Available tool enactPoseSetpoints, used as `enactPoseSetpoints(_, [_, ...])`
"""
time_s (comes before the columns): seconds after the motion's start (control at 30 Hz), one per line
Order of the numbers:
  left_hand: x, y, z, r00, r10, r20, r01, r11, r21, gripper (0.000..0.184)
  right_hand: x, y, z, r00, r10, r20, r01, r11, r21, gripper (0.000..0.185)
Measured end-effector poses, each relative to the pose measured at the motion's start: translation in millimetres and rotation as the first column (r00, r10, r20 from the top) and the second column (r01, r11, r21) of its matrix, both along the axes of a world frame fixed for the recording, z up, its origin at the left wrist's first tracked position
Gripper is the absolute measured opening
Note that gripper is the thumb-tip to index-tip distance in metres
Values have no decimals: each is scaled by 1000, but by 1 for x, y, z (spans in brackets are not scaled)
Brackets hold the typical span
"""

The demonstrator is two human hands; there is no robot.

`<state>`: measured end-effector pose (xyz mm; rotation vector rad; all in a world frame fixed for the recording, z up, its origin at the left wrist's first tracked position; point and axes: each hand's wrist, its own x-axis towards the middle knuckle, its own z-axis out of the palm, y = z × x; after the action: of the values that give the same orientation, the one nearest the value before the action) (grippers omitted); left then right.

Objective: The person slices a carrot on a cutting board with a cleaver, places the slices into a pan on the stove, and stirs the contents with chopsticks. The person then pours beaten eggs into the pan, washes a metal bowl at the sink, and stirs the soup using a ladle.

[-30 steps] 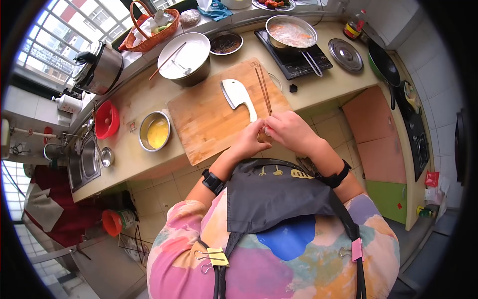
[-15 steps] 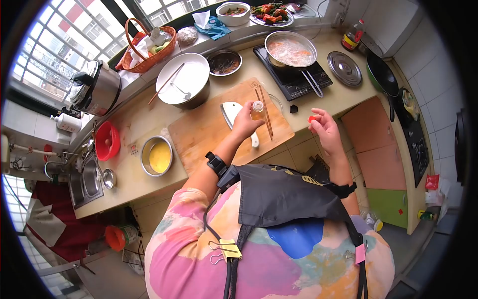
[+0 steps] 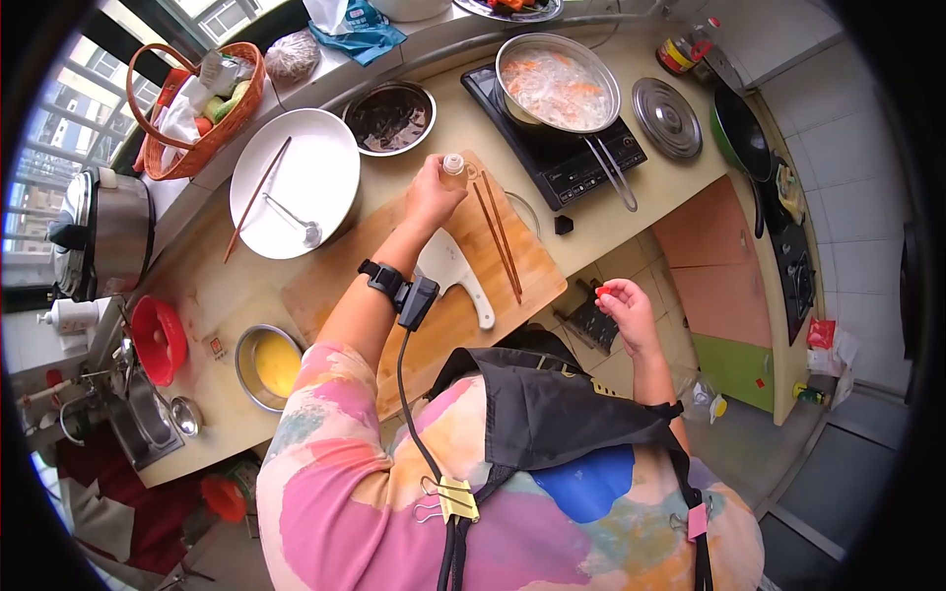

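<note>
My left hand [image 3: 432, 202] is closed around a small clear bottle [image 3: 453, 171] with no cap on its neck, above the far edge of the wooden cutting board [image 3: 384, 261]. Pinched in the fingers of my right hand [image 3: 629, 313] is a small red bottle cap [image 3: 602, 293], out in front of the counter's edge. On the board, just nearer than the bottle, lies a white-handled cleaver [image 3: 445, 262]. A pair of chopsticks [image 3: 500, 238] rests on the board to its right.
An induction cooker [image 3: 552, 172] carries a pan [image 3: 611, 94] of bubbling food, its handle pointing toward me. Beyond it lie a metal lid [image 3: 667, 118] and a wok [image 3: 739, 138]. Left are a white bowl [image 3: 261, 163], a dark-food bowl [image 3: 431, 106], a yellow-liquid bowl [image 3: 243, 364] and a red basin [image 3: 148, 340].
My left hand has carried the bottle farther from me, toward the board's far edge. My right hand with the red cap is lower and farther from the counter. The camera view has shifted.
</note>
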<state>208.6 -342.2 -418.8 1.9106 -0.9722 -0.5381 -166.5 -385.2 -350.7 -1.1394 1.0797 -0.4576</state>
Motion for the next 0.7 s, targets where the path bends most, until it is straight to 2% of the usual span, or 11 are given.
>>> enactPoseSetpoints(0.13, [9, -17, -13, 994, 105, 43, -107, 993, 41, 53, 17, -13, -15, 998, 65, -18, -65, 998, -8, 27])
enactPoseSetpoints(0.23, [3, -25, -28, 990, 124, 64, -124, 992, -3, 55, 35, -30, -27, 971, 228, -67, -231, 973, -30, 37])
enactPoseSetpoints(0.37, [-3, -26, -37, 985, 149, 83, -149, 989, -2, 59, 64, -53, -40, 912, 400, -86, -405, 914, -35, 25])
enactPoseSetpoints(0.47, [-4, -19, -38, 973, 181, 141, -181, 983, -13, 72, 83, -69, -57, 832, 548, -90, -555, 827, -97, 20])
enactPoseSetpoints(0.53, [-4, -11, -31, 950, 250, 186, -255, 967, 3, 72, 93, -78, -67, 709, 637, -303, -704, 663, -253, 21])
enactPoseSetpoints(0.57, [-6, -2, -30, 930, 288, 229, -296, 955, -2, 71, 97, -81, -69, 686, 666, -294, -727, 643, -240, 21])
enactPoseSetpoints(0.6, [-7, 12, -29, 920, 314, 236, -327, 945, 15, 71, 103, -82, -71, 617, 686, -385, -786, 563, -257, 22])
enactPoseSetpoints(0.63, [-6, 29, -24, 948, 317, 24, -317, 948, 24, 65, 110, -81, -72, 548, 691, -472, -836, 476, -274, 23])
enactPoseSetpoints(0.67, [-5, 47, -19, 933, 309, -187, -310, 951, 24, 59, 114, -79, -73, 530, 715, -455, -848, 453, -275, 23])
enactPoseSetpoints(0.7, [-10, 69, -8, 867, 347, -358, -358, 933, 36, 44, 119, -77, -73, 517, 704, -488, -856, 429, -288, 23])
